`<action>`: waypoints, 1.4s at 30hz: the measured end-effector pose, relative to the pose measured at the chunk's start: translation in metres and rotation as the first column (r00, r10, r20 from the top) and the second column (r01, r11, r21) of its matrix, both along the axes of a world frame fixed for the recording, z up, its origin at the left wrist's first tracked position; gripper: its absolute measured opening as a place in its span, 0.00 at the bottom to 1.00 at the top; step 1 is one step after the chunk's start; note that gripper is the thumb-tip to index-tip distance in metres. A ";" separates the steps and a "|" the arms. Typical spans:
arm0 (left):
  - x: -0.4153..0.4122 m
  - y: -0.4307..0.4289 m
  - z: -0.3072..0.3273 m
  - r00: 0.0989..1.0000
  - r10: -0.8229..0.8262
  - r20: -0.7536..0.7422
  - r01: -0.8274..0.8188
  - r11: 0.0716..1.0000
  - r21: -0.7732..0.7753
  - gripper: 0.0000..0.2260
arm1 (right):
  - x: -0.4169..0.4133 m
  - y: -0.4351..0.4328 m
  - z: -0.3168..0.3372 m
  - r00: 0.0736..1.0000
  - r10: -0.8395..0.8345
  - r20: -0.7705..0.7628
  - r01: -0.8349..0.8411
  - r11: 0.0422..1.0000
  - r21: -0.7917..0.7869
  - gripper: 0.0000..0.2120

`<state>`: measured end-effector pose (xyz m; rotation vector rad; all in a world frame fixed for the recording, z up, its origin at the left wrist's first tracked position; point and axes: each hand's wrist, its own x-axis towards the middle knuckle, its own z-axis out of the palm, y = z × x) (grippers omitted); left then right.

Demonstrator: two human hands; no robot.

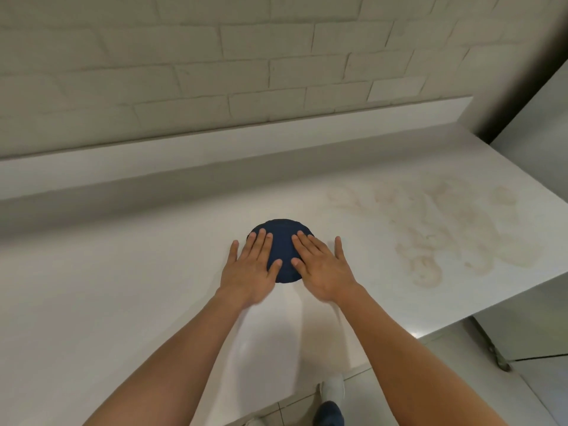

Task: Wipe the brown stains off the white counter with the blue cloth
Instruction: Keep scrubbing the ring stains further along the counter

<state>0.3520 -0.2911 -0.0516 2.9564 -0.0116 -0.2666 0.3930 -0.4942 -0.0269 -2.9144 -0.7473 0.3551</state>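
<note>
Both hands, left hand (249,270) and right hand (322,269), lie open and flat on the dark blue folded cloth (282,241). The person should press evenly and slide it right to the pale brown smeared stains (445,229) on the smooth white counter (123,287).

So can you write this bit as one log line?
left hand flat on blue cloth | right hand flat on it | brown stains unwiped, to right

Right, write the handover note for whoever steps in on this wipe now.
Left hand: flat and open, fingers on the blue cloth. No grip.
Right hand: the same, pressing flat on the cloth.
The cloth lies mid-counter, clear of the brown stains, which spread over the white counter to the right, near its end.
Done: nothing visibly wiped.
Left: slide the cloth right and scrub all the stains.
</note>
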 end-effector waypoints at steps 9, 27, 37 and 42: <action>0.067 -0.027 0.002 0.999 0.041 -0.014 -0.041 0.999 -0.008 0.30 | 0.073 -0.023 -0.001 1.000 0.029 0.010 -0.029 0.999 0.014 0.28; 0.151 -0.113 0.006 0.928 0.371 0.034 -0.372 0.928 0.005 0.36 | 0.115 -0.155 0.008 0.958 -0.210 0.194 0.153 0.950 0.271 0.20; 0.152 -0.140 0.005 0.996 0.050 0.068 -0.053 0.998 0.037 0.30 | 0.114 -0.180 0.004 0.977 -0.157 0.144 0.106 0.945 0.311 0.20; 0.156 -0.113 0.009 0.992 0.126 0.021 -0.127 0.990 0.059 0.30 | 0.112 -0.194 0.004 0.967 -0.182 0.179 0.121 0.944 0.306 0.20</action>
